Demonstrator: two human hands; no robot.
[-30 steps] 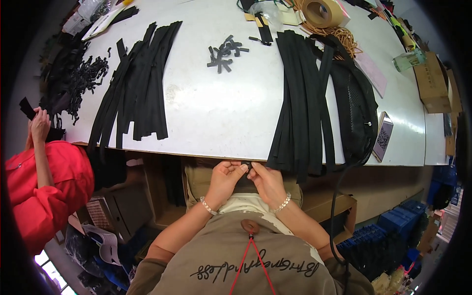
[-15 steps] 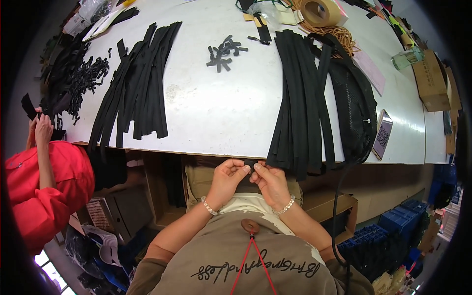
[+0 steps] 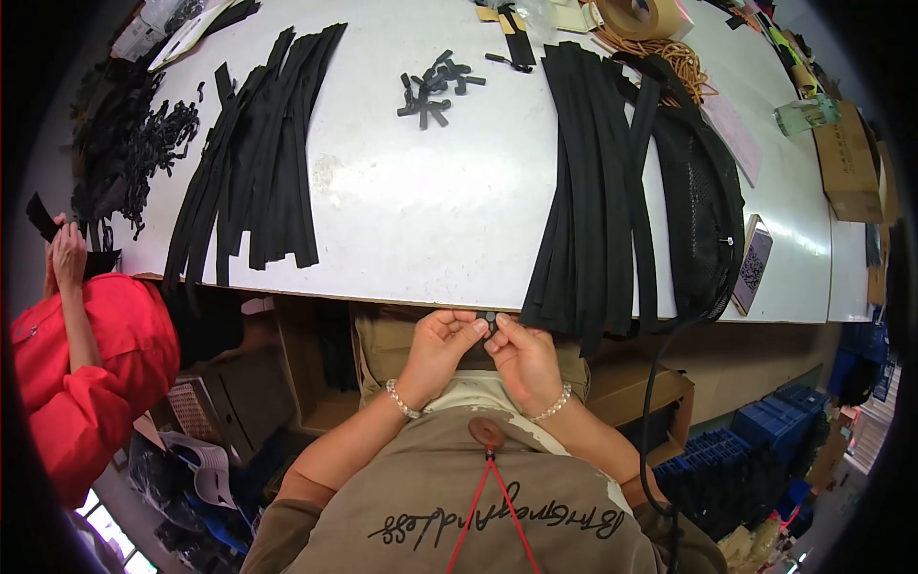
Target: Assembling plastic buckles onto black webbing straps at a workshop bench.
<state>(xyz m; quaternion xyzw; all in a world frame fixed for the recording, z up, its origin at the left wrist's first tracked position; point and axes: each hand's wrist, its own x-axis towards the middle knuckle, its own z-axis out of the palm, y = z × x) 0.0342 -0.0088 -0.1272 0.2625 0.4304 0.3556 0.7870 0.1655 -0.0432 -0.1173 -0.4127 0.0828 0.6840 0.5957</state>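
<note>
My left hand (image 3: 444, 346) and my right hand (image 3: 525, 354) meet just off the table's near edge. Thumbs and fingertips of both pinch a small dark piece (image 3: 491, 322), partly covered by the fingers. It resembles the end of a black strip with a small dark pull on it, but I cannot tell its exact kind. Long black flat strips (image 3: 588, 191) lie in a bundle just beyond my right hand, some overhanging the edge. A second bundle of black strips (image 3: 273, 153) is spread further left. Between the bundles, a small pile of dark pulls (image 3: 438, 86) rests on the white table (image 3: 430, 220).
A black mesh bag (image 3: 696, 210) and a phone-sized card (image 3: 753, 265) lie at the right. Beyond them are a tape roll (image 3: 639, 17) and orange cord (image 3: 669, 67). A co-worker in a red sleeve (image 3: 81, 354) handles black material beside a heap of small black parts (image 3: 158, 143).
The view has shifted slightly, so the table's things sit a little higher. A rounded dark grey part now shows between my fingertips. Both hands keep their pinch.
</note>
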